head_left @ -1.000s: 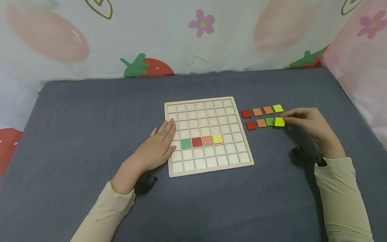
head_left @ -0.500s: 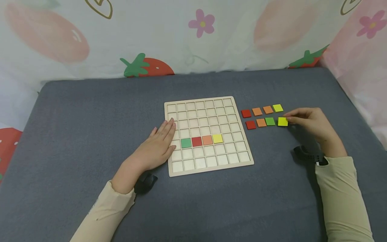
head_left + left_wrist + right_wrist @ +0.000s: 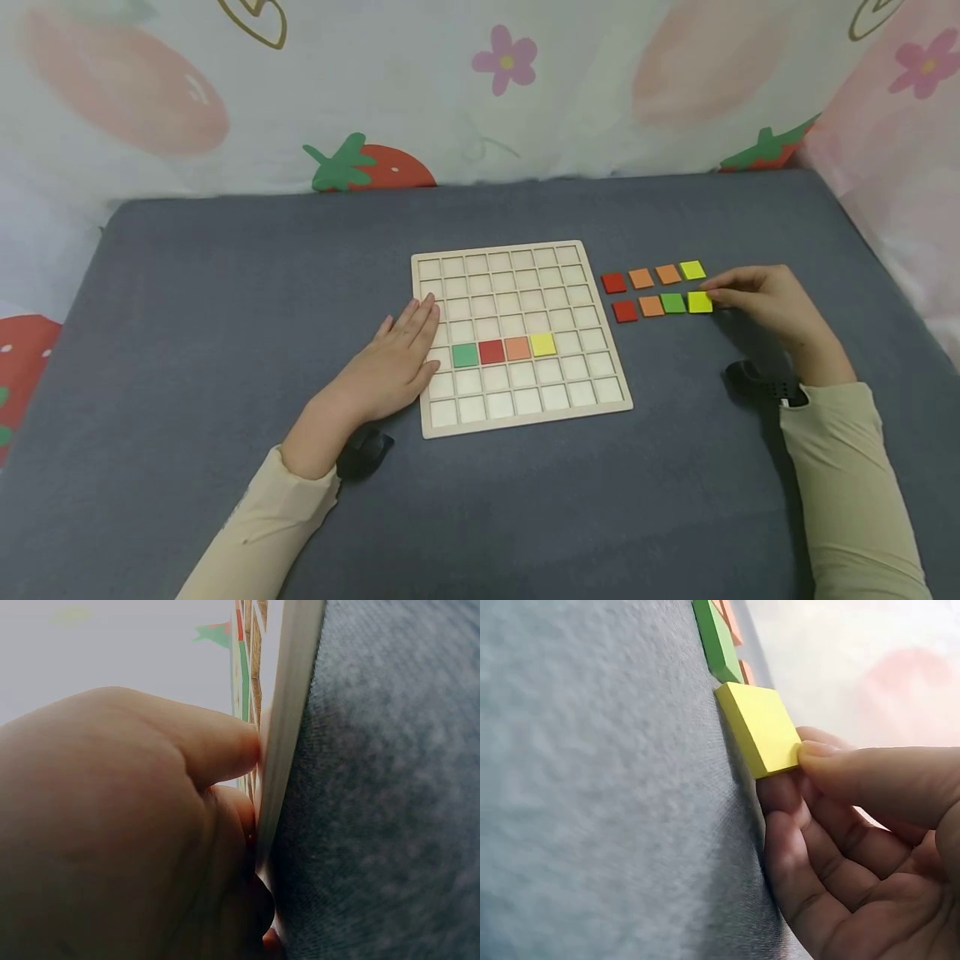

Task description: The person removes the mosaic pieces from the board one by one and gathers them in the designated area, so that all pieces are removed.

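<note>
My left hand lies flat with straight fingers over the left edge of a wooden grid board. One row of the board holds a green tile, a red tile, an orange tile and a yellow tile. Right of the board, my right hand pinches another yellow tile by its edge between thumb and fingers. That tile sits at the right end of the nearer loose row, beside a loose green tile. In the left wrist view, the thumb touches the board's rim.
Nearer loose row: a red tile and an orange tile. Behind it lie a red tile, two orange tiles and a yellow tile. Grey cloth covers the table, with a printed curtain behind.
The pinched yellow tile slid right, away from the green tile it overlapped, then slightly back left beside it. The left hand and board stay put; the head view shifted slightly.
</note>
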Motion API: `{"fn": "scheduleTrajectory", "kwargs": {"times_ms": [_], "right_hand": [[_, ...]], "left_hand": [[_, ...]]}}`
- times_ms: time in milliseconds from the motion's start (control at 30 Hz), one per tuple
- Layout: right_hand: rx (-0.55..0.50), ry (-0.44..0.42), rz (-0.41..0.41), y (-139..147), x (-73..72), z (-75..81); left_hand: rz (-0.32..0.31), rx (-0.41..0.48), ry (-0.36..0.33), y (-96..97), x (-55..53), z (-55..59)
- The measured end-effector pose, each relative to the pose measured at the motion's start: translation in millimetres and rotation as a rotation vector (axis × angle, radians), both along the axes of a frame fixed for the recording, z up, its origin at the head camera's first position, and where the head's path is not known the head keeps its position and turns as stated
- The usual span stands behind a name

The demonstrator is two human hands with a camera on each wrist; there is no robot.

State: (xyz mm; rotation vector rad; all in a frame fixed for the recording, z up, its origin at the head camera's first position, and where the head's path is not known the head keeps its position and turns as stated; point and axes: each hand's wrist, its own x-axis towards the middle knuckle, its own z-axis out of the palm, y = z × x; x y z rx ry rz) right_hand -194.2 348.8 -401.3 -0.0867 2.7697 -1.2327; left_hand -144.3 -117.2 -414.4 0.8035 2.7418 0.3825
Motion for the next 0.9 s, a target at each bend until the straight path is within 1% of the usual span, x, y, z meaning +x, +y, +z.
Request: {"fn": "scheduleTrajectory", "kwargs": {"times_ms": [133,233,500,667,800,900], "right_hand": [[0.049,-0.015,-0.014,0.4,-2.7,0.4],[0.063,-0.031,-0.022,0.6,-4.7,1.2],[0.001,-0.058,-0.021,3.6,-9.9,-0.6],[-0.004,-0.042,-0.022,4.9,-9.3,-2.3],[-0.002,-0.025,-0.024,4.6,-8.3,-2.9],[-0.005,-0.028,-0.018,4.2,-7.5,-2.9]], "left_hand": [[0.004,0.001,-0.005,1.1,0.4,0.4],[0.006,0.000,-0.003,1.3,0.7,0.9],[0.006,-0.004,0.001,-0.1,0.2,-1.2],[0.004,-0.006,0.004,-0.8,-0.4,-3.4],[0.003,-0.004,0.003,-0.3,-0.7,-3.2],[0.002,-0.004,0.004,-0.1,-0.6,-2.4]]}}
